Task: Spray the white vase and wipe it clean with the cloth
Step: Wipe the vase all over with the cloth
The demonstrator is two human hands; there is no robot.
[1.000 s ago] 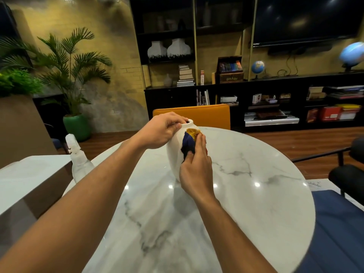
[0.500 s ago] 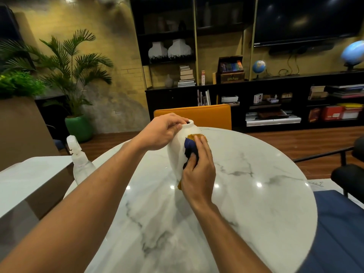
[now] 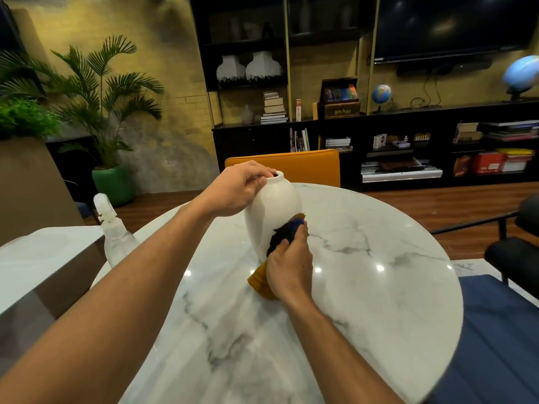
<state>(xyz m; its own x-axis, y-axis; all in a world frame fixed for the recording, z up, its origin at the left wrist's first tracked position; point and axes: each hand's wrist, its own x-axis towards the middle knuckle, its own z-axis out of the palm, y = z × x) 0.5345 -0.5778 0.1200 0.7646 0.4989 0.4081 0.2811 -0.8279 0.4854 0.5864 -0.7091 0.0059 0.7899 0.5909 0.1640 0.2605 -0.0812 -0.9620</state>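
Grip at rim: our left hand curls its fingers over the smooth, ovoid white vase. Our right hand clutches the crumpled blue-and-mustard cloth against its lower side.

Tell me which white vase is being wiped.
The white vase on the marble table: left hand grips its rim, right hand presses the cloth on it. Two others sit on the shelf.

The right hand covers most of the blue-and-mustard cloth and the foot of the white ceramic vase. The left forearm hides the base of the blurred clear spray bottle.
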